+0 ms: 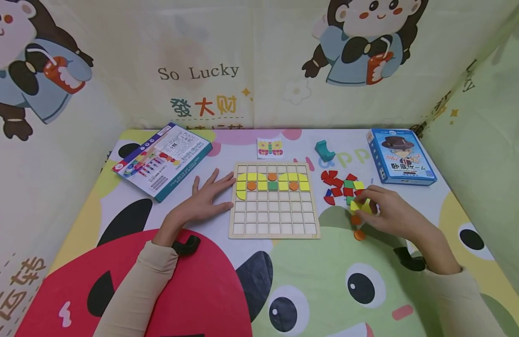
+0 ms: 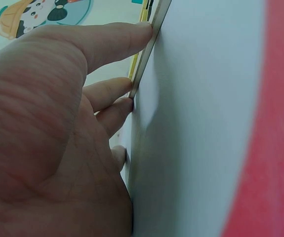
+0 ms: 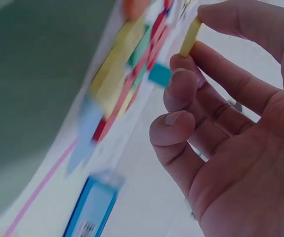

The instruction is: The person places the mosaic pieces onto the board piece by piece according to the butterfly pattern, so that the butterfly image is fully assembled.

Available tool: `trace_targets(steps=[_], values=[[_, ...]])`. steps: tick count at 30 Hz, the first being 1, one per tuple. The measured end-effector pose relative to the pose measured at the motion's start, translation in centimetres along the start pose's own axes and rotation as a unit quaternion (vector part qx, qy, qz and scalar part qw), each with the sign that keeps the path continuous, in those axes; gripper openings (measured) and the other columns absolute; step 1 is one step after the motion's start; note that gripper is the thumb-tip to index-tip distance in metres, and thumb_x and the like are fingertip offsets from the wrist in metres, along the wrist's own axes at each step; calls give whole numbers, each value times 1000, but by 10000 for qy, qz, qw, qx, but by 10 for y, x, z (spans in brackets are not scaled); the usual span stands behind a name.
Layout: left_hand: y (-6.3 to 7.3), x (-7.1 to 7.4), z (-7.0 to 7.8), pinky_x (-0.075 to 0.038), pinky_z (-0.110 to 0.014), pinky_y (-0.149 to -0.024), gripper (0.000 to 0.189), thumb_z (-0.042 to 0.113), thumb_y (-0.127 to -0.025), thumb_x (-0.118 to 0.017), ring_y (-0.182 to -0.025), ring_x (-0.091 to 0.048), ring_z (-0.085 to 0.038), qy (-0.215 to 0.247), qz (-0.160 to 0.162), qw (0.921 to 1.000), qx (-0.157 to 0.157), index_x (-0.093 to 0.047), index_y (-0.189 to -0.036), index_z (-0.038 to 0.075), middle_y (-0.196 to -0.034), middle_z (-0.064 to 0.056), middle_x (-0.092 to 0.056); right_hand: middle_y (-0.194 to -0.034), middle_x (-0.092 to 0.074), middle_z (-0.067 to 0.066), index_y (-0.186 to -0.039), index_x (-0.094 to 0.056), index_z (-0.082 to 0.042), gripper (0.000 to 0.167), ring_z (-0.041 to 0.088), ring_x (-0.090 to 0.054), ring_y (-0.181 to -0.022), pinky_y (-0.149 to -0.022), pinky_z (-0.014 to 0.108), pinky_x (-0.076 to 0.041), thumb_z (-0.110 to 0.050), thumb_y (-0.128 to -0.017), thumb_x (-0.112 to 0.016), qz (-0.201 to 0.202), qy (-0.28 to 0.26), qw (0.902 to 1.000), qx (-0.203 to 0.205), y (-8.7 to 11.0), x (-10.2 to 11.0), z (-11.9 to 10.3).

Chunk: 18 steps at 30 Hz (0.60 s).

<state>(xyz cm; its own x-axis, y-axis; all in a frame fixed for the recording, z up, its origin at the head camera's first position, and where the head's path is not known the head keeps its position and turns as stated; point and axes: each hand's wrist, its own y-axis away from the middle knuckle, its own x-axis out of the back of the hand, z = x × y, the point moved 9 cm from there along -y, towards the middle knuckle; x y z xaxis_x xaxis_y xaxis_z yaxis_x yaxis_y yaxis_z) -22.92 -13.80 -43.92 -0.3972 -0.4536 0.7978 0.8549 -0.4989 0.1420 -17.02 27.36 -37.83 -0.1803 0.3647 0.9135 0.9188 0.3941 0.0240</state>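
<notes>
A pale wooden grid board (image 1: pixel 275 235) lies in the middle of the table. Yellow tiles (image 1: pixel 252 177), orange round ones (image 1: pixel 293 186) and a green square (image 1: pixel 272 186) fill part of its upper rows. My left hand (image 1: pixel 206 199) touches the board's left edge with extended fingertips, thumb lower down. Between thumb and forefinger, my right hand (image 1: pixel 388 210) pinches a thin yellow tile (image 3: pixel 190 38), seen edge-on in the right wrist view. That hand is over the near side of a loose pile of red pieces (image 1: pixel 337 192), green, yellow and orange ones, hiding some of them.
Behind the board lies a small card with a butterfly pattern (image 1: pixel 270 148). Right of it is a teal block (image 1: pixel 324 151). A blue game box (image 1: pixel 400 157) sits at the back right, and another box (image 1: pixel 162 161) lies at the back left.
</notes>
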Motion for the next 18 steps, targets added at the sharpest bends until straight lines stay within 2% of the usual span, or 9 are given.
trace_targets(steps=[11, 18], values=[[-1, 0, -2, 21, -73, -124, 83, 43, -97, -71, -169, 7, -35, -2, -6, 10000, 30, -33, -168, 23, -179, -1, -23, -101, -68, 3, -117, -76, -12, 30, 16, -57, -84, -66, 22, -49, -22, -90, -84, -288, 48, 9988, 392, -52, -27, -55], [-1, 0, -2, 21, -74, -124, 84, 42, -96, -72, -169, 6, -37, 36, 4, 10000, 27, -33, -168, 22, -179, -3, -23, -114, -71, 2, -122, -76, -16, 37, 15, -61, -91, -73, 24, -56, -33, -89, -85, -478, 32, 9975, 527, -83, -50, -91]])
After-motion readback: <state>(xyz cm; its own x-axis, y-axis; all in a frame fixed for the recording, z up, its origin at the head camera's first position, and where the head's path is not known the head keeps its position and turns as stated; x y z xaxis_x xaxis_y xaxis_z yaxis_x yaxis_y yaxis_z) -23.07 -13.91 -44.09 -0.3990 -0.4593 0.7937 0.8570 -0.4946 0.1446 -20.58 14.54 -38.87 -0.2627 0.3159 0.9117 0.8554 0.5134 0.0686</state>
